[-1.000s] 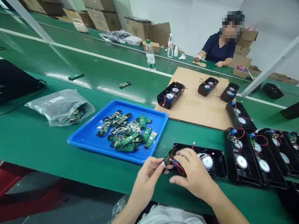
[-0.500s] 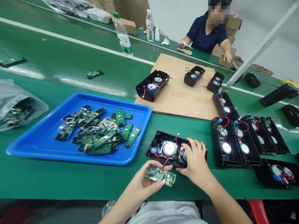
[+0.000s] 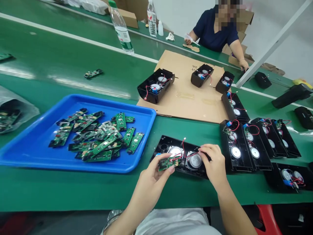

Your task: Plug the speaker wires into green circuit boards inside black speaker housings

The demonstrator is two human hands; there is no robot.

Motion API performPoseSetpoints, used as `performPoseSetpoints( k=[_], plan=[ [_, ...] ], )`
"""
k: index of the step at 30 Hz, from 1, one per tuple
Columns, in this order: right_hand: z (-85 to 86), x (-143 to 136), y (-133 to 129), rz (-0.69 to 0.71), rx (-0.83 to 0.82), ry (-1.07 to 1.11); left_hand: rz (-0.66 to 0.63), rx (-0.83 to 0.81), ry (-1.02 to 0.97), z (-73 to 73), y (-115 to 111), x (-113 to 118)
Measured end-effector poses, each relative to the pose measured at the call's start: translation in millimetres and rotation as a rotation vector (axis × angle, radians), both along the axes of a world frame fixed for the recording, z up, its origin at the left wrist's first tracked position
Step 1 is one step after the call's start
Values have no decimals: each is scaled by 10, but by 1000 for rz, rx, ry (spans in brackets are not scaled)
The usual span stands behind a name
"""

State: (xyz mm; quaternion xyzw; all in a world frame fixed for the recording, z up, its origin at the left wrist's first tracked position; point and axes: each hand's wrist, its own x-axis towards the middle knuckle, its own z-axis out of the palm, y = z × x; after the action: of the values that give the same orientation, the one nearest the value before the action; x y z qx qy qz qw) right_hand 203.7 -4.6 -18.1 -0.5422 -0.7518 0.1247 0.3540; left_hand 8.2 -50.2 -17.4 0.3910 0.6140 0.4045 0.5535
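Observation:
My left hand (image 3: 153,176) pinches a green circuit board (image 3: 163,164) by its ends, over the left part of a black speaker housing (image 3: 158,148). The housing lies open side up, with two round speakers inside; the right speaker (image 3: 195,160) is in plain sight, while the board partly covers the left one (image 3: 175,151). Thin red wire (image 3: 189,155) runs across the housing to the fingertips of my right hand (image 3: 215,163), which are closed on it at the right speaker's upper edge. A small white plug (image 3: 184,138) sticks up from another wire.
On the left is a blue tray (image 3: 31,164) of circuit boards, beside a plastic bag (image 3: 26,104). Speaker housings (image 3: 236,161) stand in rows at right and on a cardboard sheet (image 3: 168,62). A bottle (image 3: 122,36) stands behind. Across the table sits a person (image 3: 215,34).
My left hand has raised the board from in front of the housing to over it. My right hand has gone from spreading over the housing's right end to a pinch at the wire.

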Motion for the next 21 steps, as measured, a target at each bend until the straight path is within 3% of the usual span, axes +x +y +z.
performPoseSetpoints(
  k=[3, 6, 11, 21],
  plan=[
    [21, -142, 10, 114, -63, 131, 4, 7, 8, 3, 22, 41],
    [15, -248, -5, 130, -106, 169, 32, 23, -30, 36, 55, 83],
    [-21, -322, -27, 244, -2, -15, 32, 45, -37, 72, 86, 104],
    [34, -374, -44, 232, 105, -185, -19, 126, 25, 72, 88, 103]
  ],
)
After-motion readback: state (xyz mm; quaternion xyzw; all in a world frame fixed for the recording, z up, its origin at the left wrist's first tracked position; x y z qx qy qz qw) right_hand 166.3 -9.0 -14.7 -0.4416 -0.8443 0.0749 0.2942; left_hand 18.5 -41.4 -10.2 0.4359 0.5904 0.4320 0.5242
